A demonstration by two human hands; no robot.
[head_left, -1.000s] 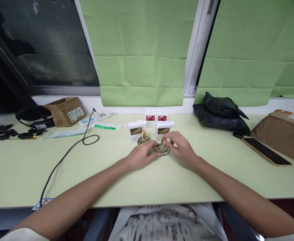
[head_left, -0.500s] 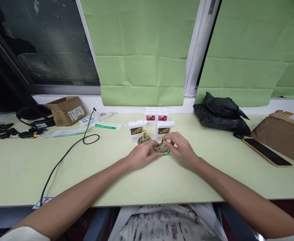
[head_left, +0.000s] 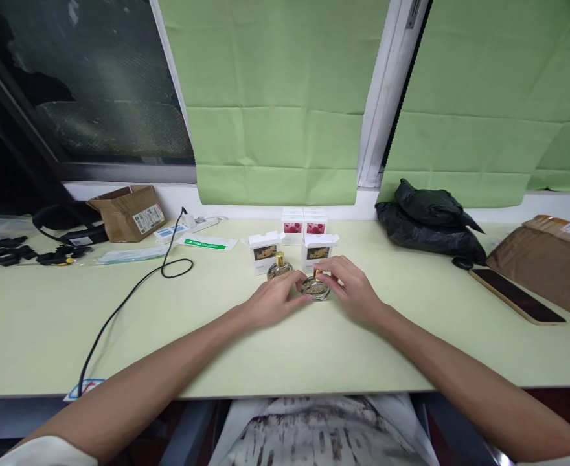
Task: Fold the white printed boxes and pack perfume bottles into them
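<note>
Both hands met on a round clear glass perfume bottle with a gold cap standing mid-way along the pale green bench. The left hand cupped its side; the right hand pinched the cap. Close behind stood a second gold-capped glass bottle and two open white cartons, with two pink-printed white boxes farther back. A black cable trailed left; a dark phone lay well to the right.

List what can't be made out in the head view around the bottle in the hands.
- Round bottle: mostly covered by the left hand and right hand; label unreadable.
- Its gold cap: hidden by right fingertips, so on or loose is unclear.
- Open box print: too small to read.
- Brown package: cut off by the right edge.
</note>
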